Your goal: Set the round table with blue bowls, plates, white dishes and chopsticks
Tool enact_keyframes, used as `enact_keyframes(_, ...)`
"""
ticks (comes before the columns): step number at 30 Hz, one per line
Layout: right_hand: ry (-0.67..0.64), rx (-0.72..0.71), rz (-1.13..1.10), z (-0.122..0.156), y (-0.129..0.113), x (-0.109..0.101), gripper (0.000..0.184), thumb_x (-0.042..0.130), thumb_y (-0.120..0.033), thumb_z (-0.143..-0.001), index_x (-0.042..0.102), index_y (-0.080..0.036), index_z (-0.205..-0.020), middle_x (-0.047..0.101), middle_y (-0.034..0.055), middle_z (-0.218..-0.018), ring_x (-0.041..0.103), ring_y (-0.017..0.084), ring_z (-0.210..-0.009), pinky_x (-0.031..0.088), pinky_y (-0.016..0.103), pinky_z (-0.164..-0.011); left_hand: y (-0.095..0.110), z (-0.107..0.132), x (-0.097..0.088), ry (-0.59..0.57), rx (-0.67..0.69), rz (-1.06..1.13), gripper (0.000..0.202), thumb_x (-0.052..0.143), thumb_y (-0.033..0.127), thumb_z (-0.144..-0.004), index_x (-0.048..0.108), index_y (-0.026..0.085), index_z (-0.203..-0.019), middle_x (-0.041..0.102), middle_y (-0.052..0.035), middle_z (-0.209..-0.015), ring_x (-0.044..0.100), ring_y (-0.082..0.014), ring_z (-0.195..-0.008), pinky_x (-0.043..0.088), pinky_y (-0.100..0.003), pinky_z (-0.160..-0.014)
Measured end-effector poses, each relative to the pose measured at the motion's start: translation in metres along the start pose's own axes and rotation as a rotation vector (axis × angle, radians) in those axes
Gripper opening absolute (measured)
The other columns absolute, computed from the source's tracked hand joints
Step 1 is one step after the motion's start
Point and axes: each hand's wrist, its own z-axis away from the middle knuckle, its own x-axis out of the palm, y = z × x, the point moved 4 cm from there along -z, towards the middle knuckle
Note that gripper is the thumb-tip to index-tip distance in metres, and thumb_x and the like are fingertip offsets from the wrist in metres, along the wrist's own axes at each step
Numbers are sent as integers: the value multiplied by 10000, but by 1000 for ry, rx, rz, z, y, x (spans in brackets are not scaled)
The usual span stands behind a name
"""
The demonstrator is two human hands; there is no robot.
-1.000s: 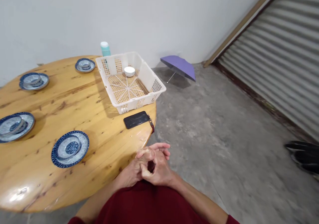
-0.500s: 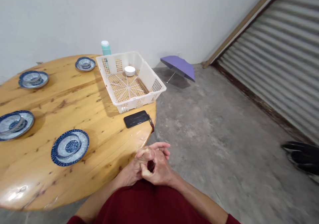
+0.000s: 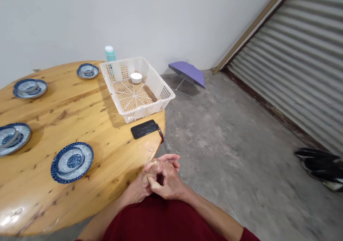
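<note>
My left hand (image 3: 142,185) and my right hand (image 3: 171,183) are clasped together in front of my body, by the round table's edge. The right hand's fingers are bent against the left palm, with its thumb folded inward. Fingertips of the left hand stick out past the right knuckles. No object shows between them, though the inside of the clasp is partly hidden. Nearest on the table (image 3: 112,162) are a black smartphone (image 3: 144,129) with a dark red strap and a blue-and-white plate (image 3: 87,167) with a bowl (image 3: 71,160) on it.
A white plastic basket (image 3: 144,111) holds stacked small white dishes (image 3: 136,78) and chopsticks (image 3: 150,92). Behind it stands a turquoise bottle (image 3: 110,54). More plates with bowls sit leftward. An open purple umbrella (image 3: 187,72) and black shoes (image 3: 321,166) are on the floor, near a corrugated shutter (image 3: 292,62).
My view has turned slightly right, so the table and its things sit a little further left. My hands stay clasped in much the same pose.
</note>
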Motion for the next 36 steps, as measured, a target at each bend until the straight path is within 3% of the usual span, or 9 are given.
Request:
enact_keyframes(5,-8,-22,-24,0,-3,2,337,558,-121,-723,638,-247,-1026,751,11,-903,742,206,-896,589,326,-815,0,-2,1,-57,-5,-4,612,771,576,-716,704,179,-1177,657,-113,-1054,615,-233,-950,473,-291,-715)
enact_keyframes(10,1,-5,0,2,3,3,319,583,-132,-735,649,-243,-1026,759,17,-916,738,198,-852,594,317,-796,-5,-2,-6,-3,24,11,519,687,582,-824,709,192,-1167,658,-107,-1066,602,-224,-949,491,-302,-748)
enact_keyframes(15,-51,28,-20,4,6,4,331,584,-120,-716,644,-242,-1017,762,25,-967,740,204,-920,590,329,-849,-7,-5,-4,-25,-15,51,536,765,512,-721,706,192,-1146,657,-103,-1049,605,-211,-908,478,-273,-699)
enact_keyframes(19,-36,37,-39,1,6,2,328,592,-123,-713,643,-239,-1015,753,14,-912,736,193,-848,593,309,-793,-2,-4,-4,-13,6,20,518,711,558,-817,689,182,-1174,648,-99,-1038,609,-197,-920,487,-278,-756)
enact_keyframes(22,-75,63,-90,0,7,-1,339,589,-112,-704,641,-249,-1010,751,8,-934,735,193,-874,591,317,-843,-2,-4,-4,5,-9,9,528,723,573,-820,696,189,-1182,649,-88,-1036,618,-188,-904,484,-265,-748)
enact_keyframes(25,-109,102,-156,0,9,-5,352,578,-108,-699,653,-248,-1013,757,19,-983,734,196,-915,594,319,-855,-1,-4,0,8,-37,14,559,776,575,-768,712,197,-1174,655,-83,-1032,617,-173,-856,466,-248,-702)
enact_keyframes(29,-103,108,-167,1,12,-5,331,566,-124,-705,667,-241,-998,757,29,-965,731,198,-893,598,318,-813,8,0,9,13,-47,-12,498,726,557,-828,717,204,-1179,660,-82,-1018,584,-143,-783,441,-257,-682)
enact_keyframes(33,-56,78,-92,1,11,-2,341,577,-111,-702,666,-248,-1002,751,24,-921,732,206,-877,602,326,-823,16,4,16,16,-43,-52,501,674,549,-870,696,196,-1226,664,-87,-996,601,-179,-844,441,-284,-709)
enact_keyframes(36,-57,62,-60,2,10,-1,373,580,-94,-692,663,-250,-1020,756,31,-941,738,214,-903,608,327,-830,14,1,14,20,-42,-30,549,717,560,-817,699,179,-1211,661,-96,-1010,595,-179,-834,436,-279,-685)
